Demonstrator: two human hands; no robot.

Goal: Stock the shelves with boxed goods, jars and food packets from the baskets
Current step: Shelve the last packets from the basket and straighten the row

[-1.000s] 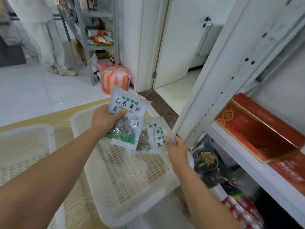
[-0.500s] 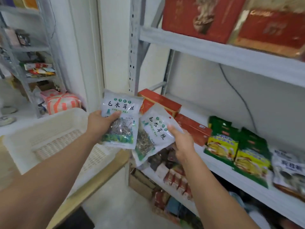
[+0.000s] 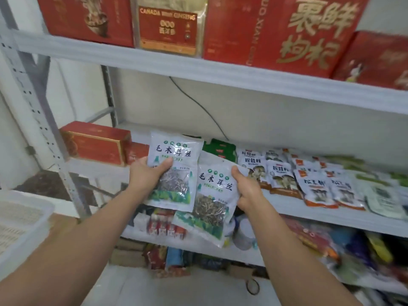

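Hands (image 3: 146,175) (image 3: 247,191) nearer shelf (image 3: 309,214), thumbs (image 3: 164,165) over packets (image 3: 174,151) (image 3: 212,208)

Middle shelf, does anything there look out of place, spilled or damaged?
Nothing looks spilled or torn. The one oddity is a loose black cable trailing down the back wall and disappearing behind the green packets.

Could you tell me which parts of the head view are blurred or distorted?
Head view: the left packet and right packet read sharply; the bottom-right goods are smeared; the shelf post leans, probably wide-lens distortion.
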